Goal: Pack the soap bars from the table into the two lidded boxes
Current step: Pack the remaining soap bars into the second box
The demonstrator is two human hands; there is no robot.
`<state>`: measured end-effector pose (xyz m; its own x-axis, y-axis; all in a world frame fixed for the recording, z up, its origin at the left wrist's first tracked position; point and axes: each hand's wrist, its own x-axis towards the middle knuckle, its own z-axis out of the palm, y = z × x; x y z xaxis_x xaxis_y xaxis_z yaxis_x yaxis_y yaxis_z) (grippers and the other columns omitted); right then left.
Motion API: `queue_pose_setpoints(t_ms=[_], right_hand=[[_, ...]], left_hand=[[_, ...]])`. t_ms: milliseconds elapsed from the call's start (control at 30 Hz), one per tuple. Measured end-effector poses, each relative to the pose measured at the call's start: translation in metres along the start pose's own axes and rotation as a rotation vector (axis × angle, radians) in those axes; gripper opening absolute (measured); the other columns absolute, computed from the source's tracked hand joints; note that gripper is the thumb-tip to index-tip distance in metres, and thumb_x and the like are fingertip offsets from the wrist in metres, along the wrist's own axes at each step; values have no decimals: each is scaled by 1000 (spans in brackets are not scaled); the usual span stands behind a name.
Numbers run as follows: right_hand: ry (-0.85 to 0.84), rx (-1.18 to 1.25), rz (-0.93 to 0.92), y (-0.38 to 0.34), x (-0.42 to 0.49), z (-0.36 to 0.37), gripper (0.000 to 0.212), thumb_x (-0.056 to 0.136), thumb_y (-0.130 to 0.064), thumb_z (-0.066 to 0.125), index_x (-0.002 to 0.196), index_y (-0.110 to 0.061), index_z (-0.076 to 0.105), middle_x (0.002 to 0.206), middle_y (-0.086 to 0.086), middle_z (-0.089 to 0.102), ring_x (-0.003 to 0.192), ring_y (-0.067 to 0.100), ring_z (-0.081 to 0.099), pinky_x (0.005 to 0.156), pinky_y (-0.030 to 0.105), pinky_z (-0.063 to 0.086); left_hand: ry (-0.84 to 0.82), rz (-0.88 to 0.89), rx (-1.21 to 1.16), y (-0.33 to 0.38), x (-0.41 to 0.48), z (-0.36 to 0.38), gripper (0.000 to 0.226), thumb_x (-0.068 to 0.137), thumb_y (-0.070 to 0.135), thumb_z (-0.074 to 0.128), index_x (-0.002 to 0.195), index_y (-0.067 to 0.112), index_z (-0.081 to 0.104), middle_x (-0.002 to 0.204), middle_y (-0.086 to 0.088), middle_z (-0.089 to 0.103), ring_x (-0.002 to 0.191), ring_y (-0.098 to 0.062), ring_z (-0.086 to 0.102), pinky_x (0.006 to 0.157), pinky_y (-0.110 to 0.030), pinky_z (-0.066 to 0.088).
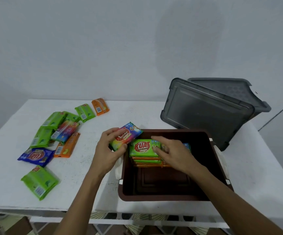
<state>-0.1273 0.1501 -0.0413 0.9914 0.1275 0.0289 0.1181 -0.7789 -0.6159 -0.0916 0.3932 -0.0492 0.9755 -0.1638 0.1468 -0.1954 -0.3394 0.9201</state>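
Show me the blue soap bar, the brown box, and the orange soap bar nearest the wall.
blue soap bar (pixel 35 156): head view, wrapper middle.
brown box (pixel 154 197): head view, near rim.
orange soap bar nearest the wall (pixel 100 106): head view, wrapper middle.

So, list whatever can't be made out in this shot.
Head view only:
- Stack in the brown box: bar count unclear. The right hand, on the top green bar, covers its right side.
- Grey box: contents hidden by the lid in front of it.
- Rainbow bar: partly covered by the left hand.
- Pile: label print too small and blurred.
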Motion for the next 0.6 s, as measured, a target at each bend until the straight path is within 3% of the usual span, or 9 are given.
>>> queue_pose_setpoints(t_ms=[67, 133, 233, 333, 400, 533, 600], right_hand=[[174, 76, -7, -4, 0, -5, 38, 95, -32, 57, 132, -29, 55, 66, -14, 56, 68, 1, 58, 68, 22, 49], [234, 296, -7, -13, 1, -11, 37, 94, -24, 60, 131, -27, 55, 72, -9, 60, 67, 1, 57, 66, 14, 47], [50, 802, 107, -26, 5, -24, 37, 95, -21, 59, 131, -31, 57, 98, 2, 71, 89, 16, 69, 80, 28, 58], [-65, 1110, 206, -24, 3, -33, 27, 93, -15, 60, 119, -15, 66, 118, 12, 65, 112, 28, 64, 88, 45, 57], [-58, 1118, 210, -17, -3, -38, 24, 91, -12, 62, 114, -10, 68, 121, 13, 64, 114, 28, 64, 89, 48, 56], [21, 983, 284, 2, -25, -55, 25, 88, -15, 63, 112, -17, 68, 118, 7, 65, 106, 21, 68, 77, 39, 61], [53, 893, 295, 14, -37, -64, 28, 86, -17, 64, 115, -21, 66, 120, 5, 63, 106, 21, 68, 78, 39, 61]], left_hand=[[-16, 26, 0, 6, 1, 0, 47, 76, 31, 66, 122, 35, 60, 133, 6, 47, 124, -4, 45, 87, -19, 53], [-60, 68, -45, 14, 2, 1, 48, 77, 31, 68, 124, 33, 60, 132, 6, 48, 123, -7, 47, 88, -25, 55], [-218, 119, -156, 27, 5, 5, 50, 78, 30, 71, 126, 28, 59, 131, 6, 50, 123, -15, 51, 88, -35, 56], [-370, 158, -116, 39, 7, 15, 53, 78, 34, 72, 128, 37, 55, 130, 9, 49, 122, -13, 51, 88, -31, 55], [-366, 214, 15, 39, 9, 20, 57, 78, 38, 72, 130, 41, 51, 131, 12, 45, 123, -7, 47, 89, -24, 54], [-254, 249, 212, 28, 9, 23, 55, 77, 49, 68, 129, 40, 52, 134, 14, 40, 119, 1, 46, 88, -7, 45], [-164, 281, 294, 19, 8, 25, 44, 82, 45, 64, 124, 36, 58, 132, 13, 43, 120, 2, 44, 94, -10, 42]])
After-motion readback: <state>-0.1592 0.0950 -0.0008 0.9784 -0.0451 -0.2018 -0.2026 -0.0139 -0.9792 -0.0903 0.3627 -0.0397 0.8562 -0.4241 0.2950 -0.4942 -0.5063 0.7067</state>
